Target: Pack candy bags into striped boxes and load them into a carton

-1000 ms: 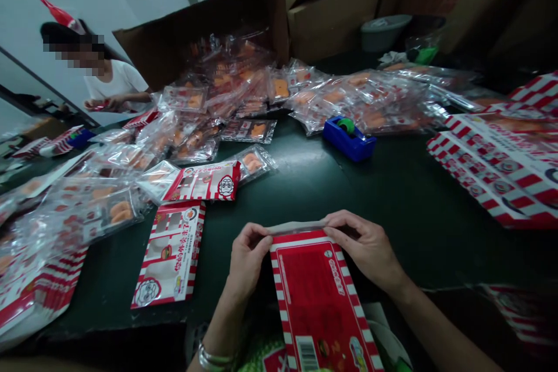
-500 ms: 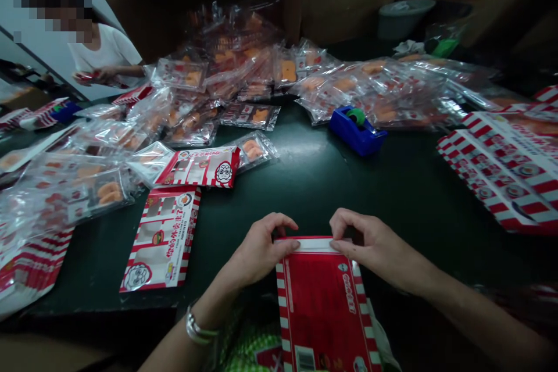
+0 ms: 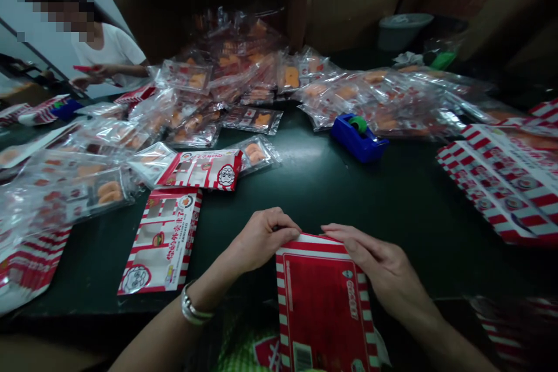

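A red box with red-and-white striped edges (image 3: 322, 302) lies at the near table edge, its back with a barcode facing up. My left hand (image 3: 261, 238) is curled, pinching the box's top left corner. My right hand (image 3: 375, 261) lies on the top right part of the box, its fingers stretched along the folded top flap. A flat red-and-white box (image 3: 163, 241) lies on the dark table left of my hands, and another (image 3: 203, 170) sits just beyond it.
Several clear plastic packets with orange contents (image 3: 261, 87) are heaped across the dark table (image 3: 314, 186). A blue tape dispenser (image 3: 358, 136) stands mid-right. Striped flat boxes (image 3: 501, 186) are stacked at right. Cardboard boxes (image 3: 349, 0) stand behind. Another person (image 3: 104, 52) works at far left.
The white top flap of the box has been folded down and pressed flat. My right hand went from pinching the flap to lying stretched along it.
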`<state>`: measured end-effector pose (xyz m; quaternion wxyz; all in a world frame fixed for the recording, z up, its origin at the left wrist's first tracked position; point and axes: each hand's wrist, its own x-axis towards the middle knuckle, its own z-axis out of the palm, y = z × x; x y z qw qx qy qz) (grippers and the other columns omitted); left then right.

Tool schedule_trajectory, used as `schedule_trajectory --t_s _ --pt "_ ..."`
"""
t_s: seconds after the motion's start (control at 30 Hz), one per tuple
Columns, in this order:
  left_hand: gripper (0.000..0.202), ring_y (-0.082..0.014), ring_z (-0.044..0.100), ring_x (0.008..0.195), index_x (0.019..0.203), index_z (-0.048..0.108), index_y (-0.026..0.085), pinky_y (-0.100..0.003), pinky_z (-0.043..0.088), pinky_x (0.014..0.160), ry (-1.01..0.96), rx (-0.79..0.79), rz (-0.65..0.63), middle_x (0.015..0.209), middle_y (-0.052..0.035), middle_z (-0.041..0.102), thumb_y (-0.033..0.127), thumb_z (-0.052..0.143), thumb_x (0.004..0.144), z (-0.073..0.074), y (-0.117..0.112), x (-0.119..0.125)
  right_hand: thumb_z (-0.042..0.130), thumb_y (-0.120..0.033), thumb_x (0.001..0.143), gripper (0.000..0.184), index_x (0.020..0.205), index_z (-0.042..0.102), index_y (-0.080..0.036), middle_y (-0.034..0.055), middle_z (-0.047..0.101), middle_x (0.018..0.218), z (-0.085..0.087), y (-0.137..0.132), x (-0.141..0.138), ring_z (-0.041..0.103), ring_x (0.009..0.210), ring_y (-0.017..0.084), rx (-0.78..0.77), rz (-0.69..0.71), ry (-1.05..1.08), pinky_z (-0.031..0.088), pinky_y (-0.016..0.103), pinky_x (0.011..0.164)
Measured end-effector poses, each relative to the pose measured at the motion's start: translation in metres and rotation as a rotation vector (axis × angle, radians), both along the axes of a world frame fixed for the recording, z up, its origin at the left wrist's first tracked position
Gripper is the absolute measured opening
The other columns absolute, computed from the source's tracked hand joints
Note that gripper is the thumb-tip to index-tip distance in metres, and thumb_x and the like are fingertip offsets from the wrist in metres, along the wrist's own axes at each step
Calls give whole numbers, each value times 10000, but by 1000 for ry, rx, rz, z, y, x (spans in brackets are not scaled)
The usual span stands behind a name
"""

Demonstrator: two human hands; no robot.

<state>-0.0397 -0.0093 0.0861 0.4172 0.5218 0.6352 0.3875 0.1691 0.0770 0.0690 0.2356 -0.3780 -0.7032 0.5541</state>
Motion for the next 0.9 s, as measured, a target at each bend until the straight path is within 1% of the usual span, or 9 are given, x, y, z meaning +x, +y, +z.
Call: schedule_trajectory --t_s 0.1,0.2,0.33,0.43,0.53,0.6,0.7,0.77,0.9 --pt "154 -129 588 726 826 730 156 -239 450 695 -237 -24 201 779 -18 677 262 619 808 -8 -12 5 596 -489 849 289 913 768 -266 53 724 1100 -15 -11 7 653 1056 242 50 -120 45 515 330 942" --pt "139 -124 598 691 772 710 149 -248 471 693 -464 -35 376 736 -11 689 279 702 724 -14 -15 5 642 -479 817 250 885 770 -275 49 739 1048 -22 -9 8 668 1029 245 54 -127 65 530 338 936" --pt "129 -108 588 594 633 671 142 -252 483 654 -601 -181 297 614 9 658 226 763 599 -7 -4 -8 639 -475 822 253 896 767 -271 54 741 1048 -20 -5 8 675 1021 251 78 -103 75 540 354 932" --pt "87 -117 595 588 620 683 142 -243 486 628 -485 -155 256 598 0 667 199 748 615 0 -2 -7 638 -481 820 255 887 765 -270 57 744 1041 -20 -4 10 681 1006 251 111 -131 73 540 364 935" --pt "185 -173 675 799 911 739 163 -278 530 749 -270 1 336 872 -46 756 241 658 765 -6 -16 17 640 -493 808 257 880 761 -278 53 744 1044 -22 -4 12 683 1004 247 93 -170 88 544 356 924" --pt "321 -205 669 1000 1139 683 191 -322 518 895 -105 90 408 1121 -68 727 250 604 833 -17 -29 35 642 -504 797 269 877 763 -278 56 742 1055 -24 -5 12 682 1011 250 66 -178 94 547 352 915" --pt "326 -209 642 1090 1178 660 206 -340 473 989 36 172 455 1208 -78 690 237 578 864 -33 -42 48 633 -517 795 293 886 768 -273 62 739 1065 -23 -6 14 677 1025 255 47 -161 81 539 355 925" --pt "234 -196 652 1039 1057 693 202 -317 485 951 -44 181 425 1135 -70 710 220 596 846 -37 -42 43 624 -521 803 306 903 770 -272 63 736 1073 -21 -6 17 674 1031 257 49 -130 64 536 354 927" --pt "91 -151 627 837 781 654 177 -245 491 771 -431 65 241 933 -21 684 218 720 734 -30 -31 18 590 -501 844 308 926 770 -265 69 733 1067 -19 -7 16 666 1019 255 81 -42 66 520 352 928"
